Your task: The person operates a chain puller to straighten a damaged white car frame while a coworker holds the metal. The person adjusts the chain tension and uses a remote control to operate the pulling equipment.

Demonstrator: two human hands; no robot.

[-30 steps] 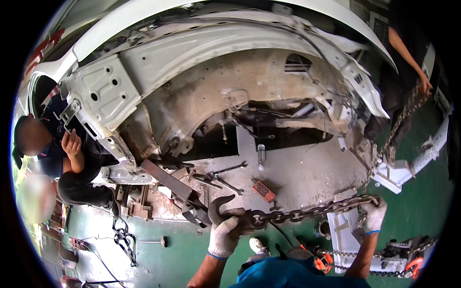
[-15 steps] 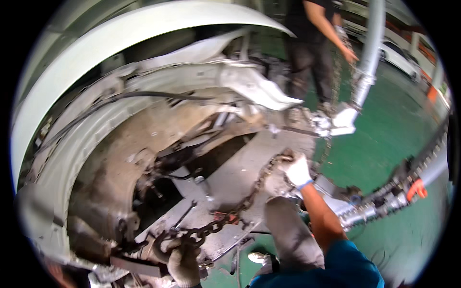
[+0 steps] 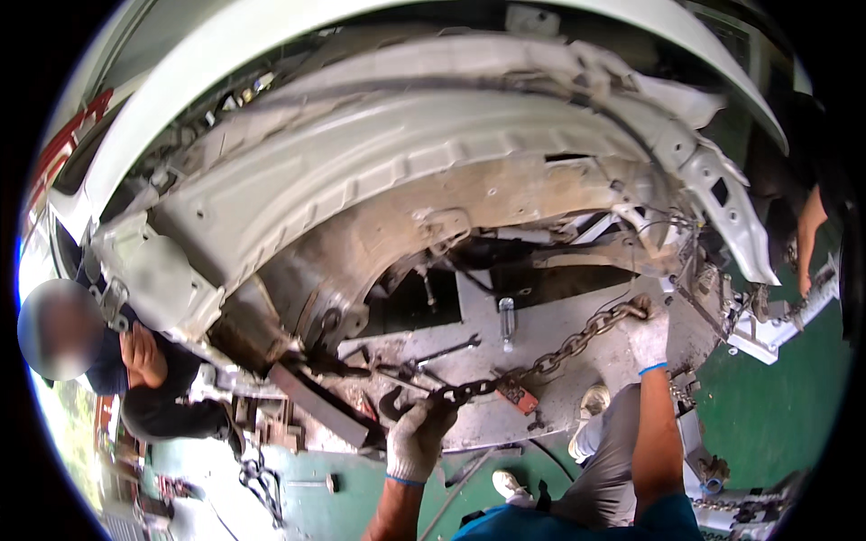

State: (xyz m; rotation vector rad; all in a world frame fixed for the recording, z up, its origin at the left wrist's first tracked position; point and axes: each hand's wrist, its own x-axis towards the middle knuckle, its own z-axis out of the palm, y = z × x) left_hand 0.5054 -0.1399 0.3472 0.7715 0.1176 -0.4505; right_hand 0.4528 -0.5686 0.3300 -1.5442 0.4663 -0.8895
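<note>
A heavy rusty chain [image 3: 574, 344] stretches between my two hands over a grey metal platform [image 3: 591, 383]. My left hand [image 3: 420, 439], in a pale work glove, is closed round the chain's near-left end. A dark metal hook [image 3: 391, 403] sticks out beside its fingers. My right hand [image 3: 648, 332], gloved with a blue cuff, grips the other end of the chain, farther to the right. The links sag slightly between the hands, passing close above a red block-shaped object [image 3: 517, 395].
A stripped white car body [image 3: 406, 189] with an open wheel arch fills the far side. A wrench [image 3: 448, 350] and a silver cylindrical tool [image 3: 507, 320] lie on the platform. One person crouches at left [image 3: 153, 361]; another person's arm [image 3: 806, 239] shows at right.
My view has swung to the right-hand side's opposite, leftward, bringing a crouching person into sight. Both hands still hold the chain, which now runs straighter between them.
</note>
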